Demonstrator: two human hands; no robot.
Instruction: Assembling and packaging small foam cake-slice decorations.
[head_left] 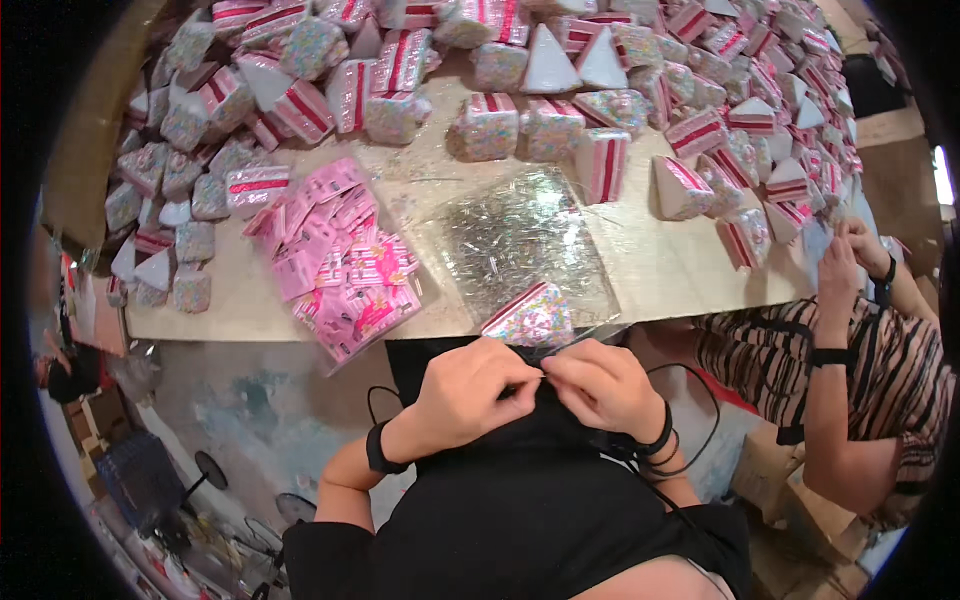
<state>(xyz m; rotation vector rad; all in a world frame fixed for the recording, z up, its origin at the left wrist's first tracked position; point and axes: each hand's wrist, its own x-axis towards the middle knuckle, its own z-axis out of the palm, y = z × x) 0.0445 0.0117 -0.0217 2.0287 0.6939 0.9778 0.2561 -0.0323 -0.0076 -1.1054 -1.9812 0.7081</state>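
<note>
A: Two bare hands, close together at the near edge of the table point(640, 270). Left hand point(470, 385) curled, fingertips pinched tight on the edge of a clear wrapper point(575, 335). Right hand point(605, 385) the same, thumb and forefinger pressed on that edge, knuckles almost touching the left's.

B: And inside the wrapper?

A: One wedge-shaped cake slice toy point(530, 318), sprinkle-speckled with a red and white striped side, lying at the table's near edge, just beyond both hands.

B: Anything else near the slice?

A: One stack of clear cellophane bags point(520, 240), directly behind the slice, farther onto the table. Left of the slice, one clear bag of pink packets point(340, 265), packets too many and too overlapped to count.

B: More slices?

A: Dozens, heaped along the table's far side and both ends in one long pile of cake slices point(560, 90); no exact count possible. Some on their sides with white undersides up, some showing stripes.

B: Wrists?

A: One black band on the left wrist point(375, 450), several thin dark bands on the right wrist point(660, 440).

B: Anyone else?

A: One co-worker in a striped top point(880, 370), right of the slice, at the table's right end, co-worker's hand point(850, 250) raised among the slices there; grip impossible to tell.
</note>
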